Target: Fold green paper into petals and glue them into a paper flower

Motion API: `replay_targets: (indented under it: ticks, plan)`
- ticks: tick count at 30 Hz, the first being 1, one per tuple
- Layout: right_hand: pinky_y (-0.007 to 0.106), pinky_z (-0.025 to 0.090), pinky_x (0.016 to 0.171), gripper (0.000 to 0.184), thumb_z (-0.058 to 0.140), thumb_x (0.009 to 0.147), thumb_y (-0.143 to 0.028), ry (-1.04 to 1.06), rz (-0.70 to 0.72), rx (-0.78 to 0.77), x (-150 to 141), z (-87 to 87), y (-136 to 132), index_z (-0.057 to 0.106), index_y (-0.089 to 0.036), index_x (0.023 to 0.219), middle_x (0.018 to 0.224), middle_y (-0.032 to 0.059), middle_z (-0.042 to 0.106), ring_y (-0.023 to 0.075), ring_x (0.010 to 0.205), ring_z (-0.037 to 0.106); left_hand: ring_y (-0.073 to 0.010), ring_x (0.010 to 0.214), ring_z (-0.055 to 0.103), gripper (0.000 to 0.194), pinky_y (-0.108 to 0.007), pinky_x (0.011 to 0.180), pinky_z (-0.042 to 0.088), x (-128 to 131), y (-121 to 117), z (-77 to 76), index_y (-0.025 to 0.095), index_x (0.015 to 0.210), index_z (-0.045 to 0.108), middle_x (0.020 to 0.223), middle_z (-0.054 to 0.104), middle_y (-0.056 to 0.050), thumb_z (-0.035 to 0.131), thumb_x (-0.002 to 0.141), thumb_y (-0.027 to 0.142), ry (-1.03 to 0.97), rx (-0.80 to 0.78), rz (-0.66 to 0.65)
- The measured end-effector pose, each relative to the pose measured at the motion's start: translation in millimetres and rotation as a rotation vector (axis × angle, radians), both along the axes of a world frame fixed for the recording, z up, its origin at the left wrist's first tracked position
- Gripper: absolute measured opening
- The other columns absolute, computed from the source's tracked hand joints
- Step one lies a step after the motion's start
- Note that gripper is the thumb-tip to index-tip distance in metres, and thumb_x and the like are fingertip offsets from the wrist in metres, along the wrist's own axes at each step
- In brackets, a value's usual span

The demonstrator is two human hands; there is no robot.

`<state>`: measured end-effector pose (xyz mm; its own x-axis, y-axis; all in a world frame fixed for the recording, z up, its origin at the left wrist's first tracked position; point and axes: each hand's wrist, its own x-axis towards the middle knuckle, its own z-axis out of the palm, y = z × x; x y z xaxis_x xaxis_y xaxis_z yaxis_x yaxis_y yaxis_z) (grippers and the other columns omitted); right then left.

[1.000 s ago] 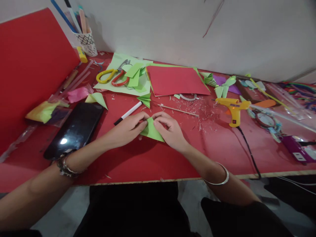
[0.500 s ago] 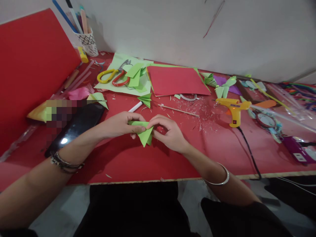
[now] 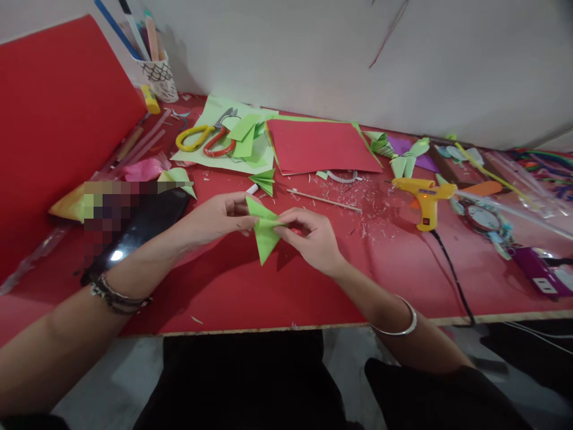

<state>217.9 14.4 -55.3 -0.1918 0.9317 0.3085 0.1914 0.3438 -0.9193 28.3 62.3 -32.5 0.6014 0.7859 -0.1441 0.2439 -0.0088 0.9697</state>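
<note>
A small piece of folded green paper (image 3: pixel 265 234) is held up over the red table (image 3: pixel 250 298), between my two hands. My left hand (image 3: pixel 226 220) pinches its left edge, thumb in front and fingers behind. At its right edge, the thumb and forefinger of my right hand (image 3: pixel 311 237) are closed on the paper. Just beyond my hands lies another pleated green paper piece (image 3: pixel 264 181), attached to or touching a white stick partly hidden by my left hand. A thin wooden stick (image 3: pixel 324 200) lies behind my right hand.
Scissors (image 3: pixel 208 140) and green paper strips lie at the back, beside a stack of red paper (image 3: pixel 324 146). A yellow glue gun (image 3: pixel 423 200) stands to the right, its cord running over the front edge. At left are a dark phone (image 3: pixel 147 230) and a pen cup (image 3: pixel 159 77).
The green paper has been turned and opened out, now showing a taller diamond-like shape with a crease. My left hand has shifted slightly up; my fingers have moved along the paper.
</note>
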Motion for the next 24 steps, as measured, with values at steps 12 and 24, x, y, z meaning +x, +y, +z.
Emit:
replay_targets:
  ticks: [12,24]
  plan:
    - [0.023,0.045,0.059,0.009,0.063,0.073,-0.023,0.065,-0.060,-0.047,-1.5,0.8,-0.4,0.061,-0.018,0.066,0.070,-0.0010,0.063,0.0090,0.064,0.057,-0.0111,0.063,0.057,0.031,-0.025,0.064,0.048,6.1,-9.0,-9.5,0.015,0.071,0.057,0.067,0.062,-0.002,0.041,0.085,0.037,0.048,0.150,-0.025]
    - [0.020,0.038,0.051,0.018,0.064,0.072,-0.029,0.019,-0.068,-0.087,-2.4,-2.4,0.1,0.053,-0.017,0.063,0.058,-0.0043,0.053,0.0066,0.053,0.046,-0.0137,0.066,0.054,0.041,-0.026,0.062,0.044,10.0,-17.2,-5.0,0.014,0.071,0.056,0.069,0.059,-0.003,0.031,0.087,0.043,0.189,0.291,0.117]
